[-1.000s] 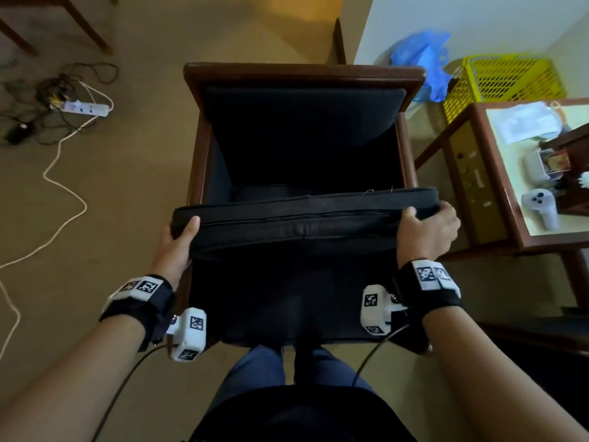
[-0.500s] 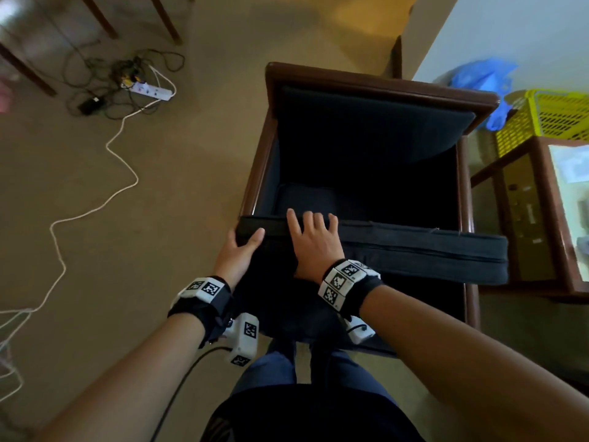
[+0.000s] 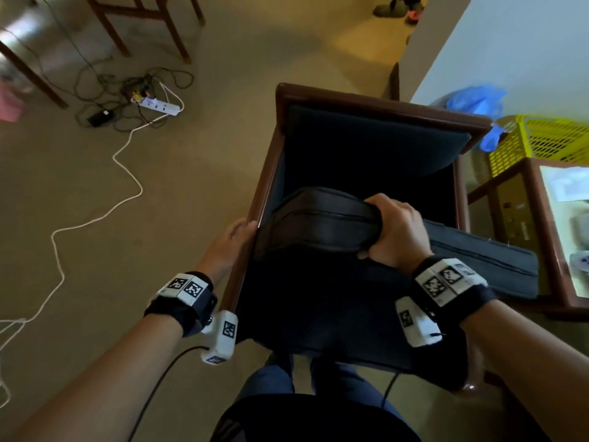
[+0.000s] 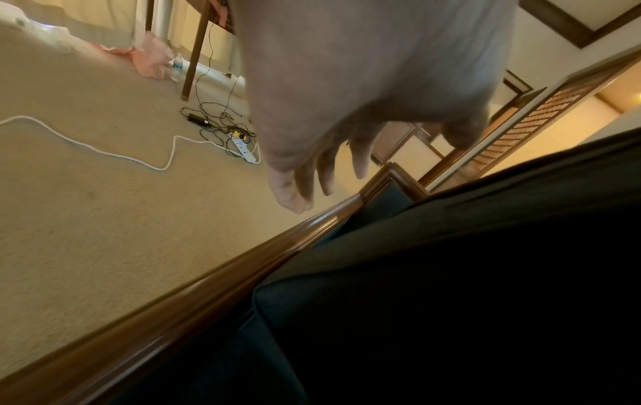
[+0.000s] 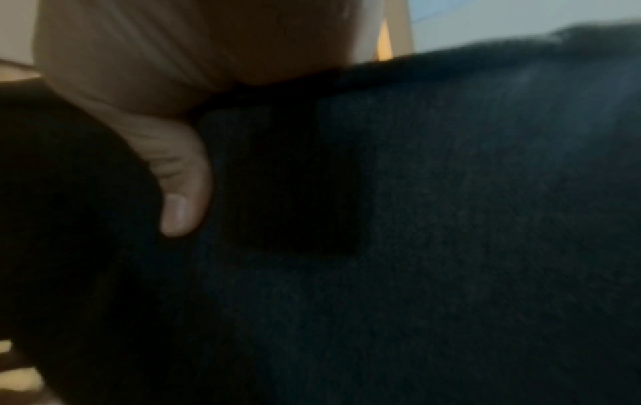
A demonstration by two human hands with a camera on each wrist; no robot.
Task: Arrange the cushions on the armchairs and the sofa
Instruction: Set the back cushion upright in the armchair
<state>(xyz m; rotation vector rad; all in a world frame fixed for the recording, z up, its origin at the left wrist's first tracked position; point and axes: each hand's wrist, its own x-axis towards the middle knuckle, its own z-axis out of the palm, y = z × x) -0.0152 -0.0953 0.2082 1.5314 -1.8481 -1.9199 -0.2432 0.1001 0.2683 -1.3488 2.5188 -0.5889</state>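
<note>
Wooden-framed dark armchair (image 3: 366,148) awaiting its seat pad | dark rectangular seat cushion (image 3: 318,224) buckled across the armrests, right end overhanging, likely being squeezed to fit between them | right hand (image 3: 393,232) clenched around cushion's edge | left hand (image 3: 231,240) with fingers extended beside left armrest, gripping nothing

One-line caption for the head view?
Right hand grips the bent dark seat cushion over the wooden armchair; left hand open beside its arm.

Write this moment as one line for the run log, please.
right hand: grips cushion edge | left hand: open beside armchair | cushion: bent, not seated
</note>
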